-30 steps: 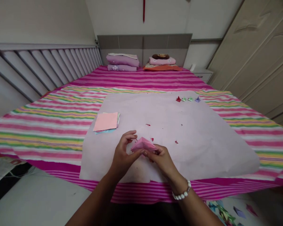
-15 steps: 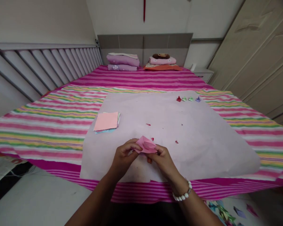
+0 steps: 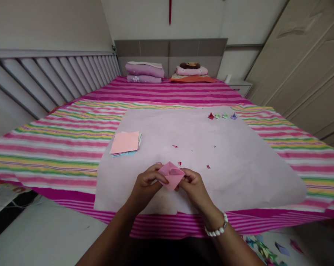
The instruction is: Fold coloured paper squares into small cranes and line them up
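A partly folded pink origami paper (image 3: 172, 176) is held up between both hands, above the near part of a large pale sheet (image 3: 239, 162). My left hand (image 3: 148, 181) pinches its left corner, the thumb lying on the front face. At the right corner, my right hand (image 3: 193, 183) grips the paper with thumb and fingers; a white bead bracelet circles that wrist. Some fingertips are hidden behind the paper. Small red paper scraps (image 3: 179, 163) lie just beyond the hands.
A stack of square coloured papers (image 3: 125, 142) lies on the sheet's left. Several small folded paper pieces (image 3: 225, 116) stand in a row at its far right. More folded pieces (image 3: 266, 253) lie low at the right. Folded bedding (image 3: 144, 72) sits by the headboard.
The pink paper has turned in my hands, and a flat lower flap now shows pointing down toward me. My right fingers have shifted slightly at its right corner.
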